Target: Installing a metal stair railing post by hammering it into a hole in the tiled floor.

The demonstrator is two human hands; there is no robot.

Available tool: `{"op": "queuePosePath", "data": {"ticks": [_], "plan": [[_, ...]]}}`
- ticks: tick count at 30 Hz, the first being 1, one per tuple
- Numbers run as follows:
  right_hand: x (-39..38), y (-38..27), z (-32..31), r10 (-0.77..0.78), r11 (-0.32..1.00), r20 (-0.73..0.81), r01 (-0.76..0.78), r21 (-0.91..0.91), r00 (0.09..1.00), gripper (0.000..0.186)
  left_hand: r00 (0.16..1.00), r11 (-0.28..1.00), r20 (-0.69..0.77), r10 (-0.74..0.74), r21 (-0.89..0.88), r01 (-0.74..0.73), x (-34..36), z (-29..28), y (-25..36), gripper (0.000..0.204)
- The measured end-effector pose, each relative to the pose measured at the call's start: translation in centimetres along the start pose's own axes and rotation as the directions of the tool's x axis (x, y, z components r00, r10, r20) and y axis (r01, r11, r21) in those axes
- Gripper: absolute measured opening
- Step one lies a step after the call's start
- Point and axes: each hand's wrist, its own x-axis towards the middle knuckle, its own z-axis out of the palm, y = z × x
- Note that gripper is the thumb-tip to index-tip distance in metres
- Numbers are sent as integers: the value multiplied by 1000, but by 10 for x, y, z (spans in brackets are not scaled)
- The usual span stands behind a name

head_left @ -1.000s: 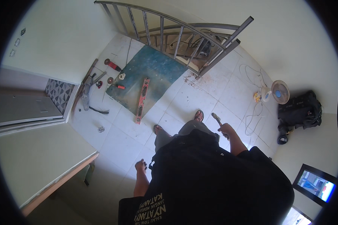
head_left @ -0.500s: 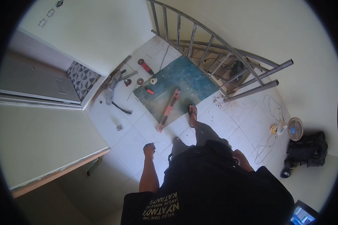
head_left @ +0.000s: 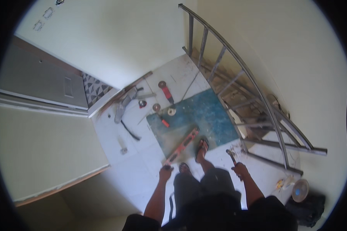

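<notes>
The left hand (head_left: 165, 174), apart from the red level (head_left: 182, 146) earlier, now appears at its near end; whether it grips cannot be told. To its right, the right hand (head_left: 240, 169) clasps a hammer-like tool (head_left: 231, 155), visible again.

Two o'clock: curved grey metal railing (head_left: 254, 79), matt, scuffed. Six: long red bar-shaped level (head_left: 181, 146), dull. Seven: white floor tiles (head_left: 139, 169), smooth.
</notes>
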Motion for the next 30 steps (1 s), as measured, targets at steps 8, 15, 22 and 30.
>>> {"op": "queuePosePath", "data": {"ticks": [8, 15, 22, 30], "plan": [[197, -63, 82, -206, 967, -181, 229, 114, 962, 41, 951, 817, 305, 47, 536, -212, 240, 211, -119, 84], [286, -58, 134, -156, 984, -125, 165, 68, 980, 40, 981, 712, 165, 103, 676, -189, 351, 320, -134, 76], [313, -42, 139, -41, 988, -79, 52, 147, 996, 36, 950, 660, 271, 154, 687, -303, 362, 326, -139, 74], [288, -88, 106, -6, 945, 18, 0, 326, 1000, 21, 966, 821, 249, 72, 535, -199, 286, 190, -64, 68]]}}
